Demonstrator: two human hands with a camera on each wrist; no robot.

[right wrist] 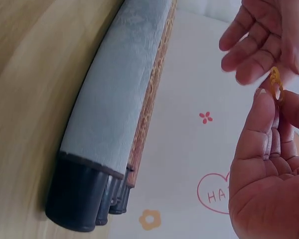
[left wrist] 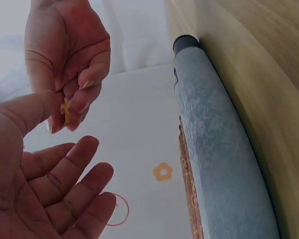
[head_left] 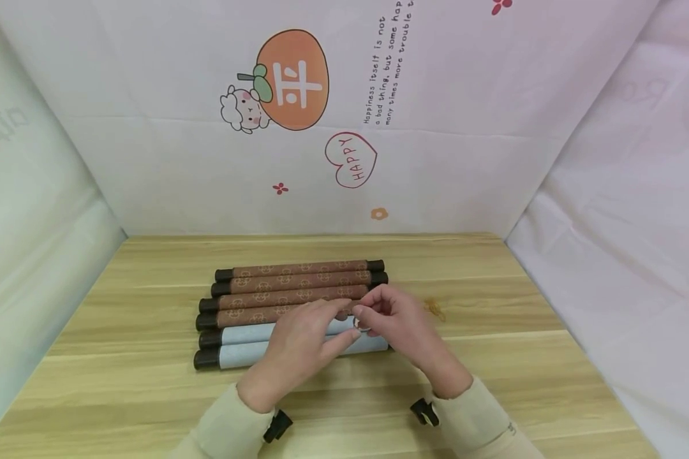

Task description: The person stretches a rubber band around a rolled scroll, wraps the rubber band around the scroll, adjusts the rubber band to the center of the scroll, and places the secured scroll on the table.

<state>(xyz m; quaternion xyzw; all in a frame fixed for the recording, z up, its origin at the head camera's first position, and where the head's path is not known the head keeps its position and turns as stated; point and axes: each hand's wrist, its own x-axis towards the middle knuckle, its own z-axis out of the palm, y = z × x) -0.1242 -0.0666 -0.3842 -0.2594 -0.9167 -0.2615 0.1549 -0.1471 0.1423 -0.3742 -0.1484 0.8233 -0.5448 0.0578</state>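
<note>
Six rolls (head_left: 264, 315) lie on the counter (head_left: 120, 331). Above, we see the right hand (head_left: 399, 322) pinching a yellow band (right wrist: 275, 77), the left hand (head_left: 298, 331) relaxed beside it.

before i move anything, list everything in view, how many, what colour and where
Patterned scrolls: four, brown, far side of the row
Plain-looking scrolls: two, pale blue, near side of the row
End caps: six at the left ends, black; right ends partly hidden
Band: one, yellow, pinched in the right hand
Small tangle: one, yellow, right of the scrolls
Table: one, light wood, beneath everything
Cloth: pieces unclear, white with coloured prints, back and sides
Wrist devices: two, black, one at each cuff
Sleeves: two, cream, near edge
Hands: two, bare, left and right, above the scrolls
</note>
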